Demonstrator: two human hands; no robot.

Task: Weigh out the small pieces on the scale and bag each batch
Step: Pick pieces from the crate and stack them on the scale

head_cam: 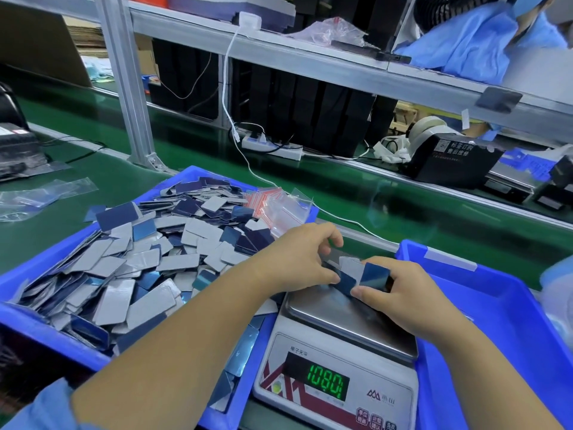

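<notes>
Green conveyor-belt tabletop carries a blue plastic bin heaped with small grey and blue rectangular pieces, beside a white digital scale over whose steel pan the left hand and right hand together pinch a small batch of blue pieces

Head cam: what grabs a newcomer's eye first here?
Most likely the heap of small blue and grey pieces filling the blue tray on the left. Next, the scale at bottom centre, its green display lit, with the left hand and right hand gripping a batch of pieces over its steel platform. A bundle of red-striped zip bags lies at the tray's far corner.
</notes>
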